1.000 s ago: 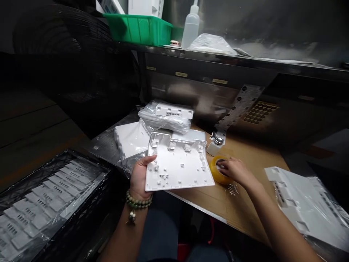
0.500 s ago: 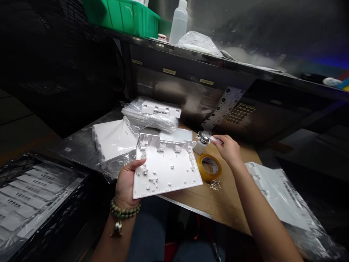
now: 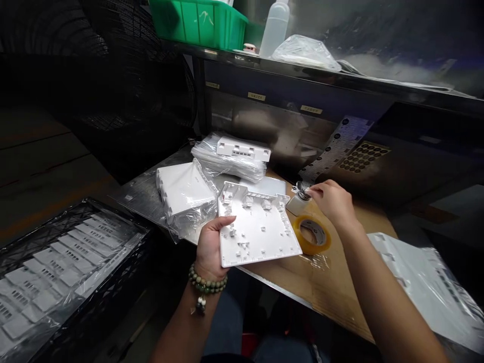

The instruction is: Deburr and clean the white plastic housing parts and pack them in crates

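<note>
My left hand (image 3: 212, 243) grips a flat white plastic housing shell (image 3: 259, 229) by its left edge, inner side up, held over the near edge of the bench. My right hand (image 3: 333, 201) is curled with its fingertips on a small white dispenser with a metal knob (image 3: 299, 197), just behind a roll of yellow tape (image 3: 312, 235) lying flat on the brown bench top (image 3: 340, 297).
Bagged white housings (image 3: 187, 194) and a wrapped stack (image 3: 236, 156) lie behind the shell. More bagged parts (image 3: 427, 287) sit at the right. A black crate of white parts (image 3: 56, 267) stands at the left. A green bin (image 3: 200, 22) and squeeze bottle (image 3: 275, 25) rest on the shelf above.
My right hand left the tape roll, moved back to the small dispenser and now rests its fingertips on it. My left hand keeps holding the shell.
</note>
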`<state>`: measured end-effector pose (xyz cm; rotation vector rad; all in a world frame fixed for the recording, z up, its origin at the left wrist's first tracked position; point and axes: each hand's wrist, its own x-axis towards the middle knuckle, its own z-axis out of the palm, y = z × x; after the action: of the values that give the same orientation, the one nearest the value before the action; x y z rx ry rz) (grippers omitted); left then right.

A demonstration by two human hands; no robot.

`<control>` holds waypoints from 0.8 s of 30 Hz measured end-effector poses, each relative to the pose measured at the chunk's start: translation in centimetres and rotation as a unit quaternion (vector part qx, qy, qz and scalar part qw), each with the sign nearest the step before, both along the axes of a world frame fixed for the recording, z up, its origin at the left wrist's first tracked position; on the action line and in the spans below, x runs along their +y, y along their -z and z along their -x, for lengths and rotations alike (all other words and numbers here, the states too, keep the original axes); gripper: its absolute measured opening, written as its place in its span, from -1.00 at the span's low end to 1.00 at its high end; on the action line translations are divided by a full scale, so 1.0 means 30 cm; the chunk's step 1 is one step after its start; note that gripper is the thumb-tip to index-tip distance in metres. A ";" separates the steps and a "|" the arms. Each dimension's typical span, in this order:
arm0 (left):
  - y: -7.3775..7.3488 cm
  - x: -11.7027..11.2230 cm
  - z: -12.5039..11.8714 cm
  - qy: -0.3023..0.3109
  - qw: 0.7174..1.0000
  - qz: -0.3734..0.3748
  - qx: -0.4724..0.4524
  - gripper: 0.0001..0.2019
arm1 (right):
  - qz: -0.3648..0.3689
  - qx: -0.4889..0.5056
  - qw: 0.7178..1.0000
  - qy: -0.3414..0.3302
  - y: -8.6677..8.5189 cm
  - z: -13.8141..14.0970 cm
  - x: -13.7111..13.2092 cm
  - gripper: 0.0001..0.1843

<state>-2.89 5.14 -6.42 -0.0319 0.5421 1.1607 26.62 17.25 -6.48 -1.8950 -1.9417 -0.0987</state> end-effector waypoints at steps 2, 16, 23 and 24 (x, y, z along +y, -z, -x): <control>-0.013 0.000 -0.006 -0.016 0.999 0.039 0.013 -0.42 | -0.053 0.100 0.992 -0.050 -0.030 0.075 -0.118 -0.80; -0.027 -0.042 -0.077 -0.100 0.989 -0.098 0.057 -0.12 | -0.143 0.242 0.894 -0.350 0.012 0.490 -0.624 -0.85; -0.043 -0.053 -0.088 -0.108 0.985 -0.118 0.065 -0.03 | -0.154 0.243 0.893 -0.346 -0.009 0.483 -0.644 -0.82; -0.044 -0.052 -0.088 -0.106 0.985 -0.118 0.067 -0.03 | -0.153 0.240 0.894 -0.346 -0.007 0.482 -0.646 -0.82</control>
<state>-0.24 3.57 -5.11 0.1972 0.5264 1.4369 12.17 -2.13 -6.28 -0.8414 -1.9675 0.2405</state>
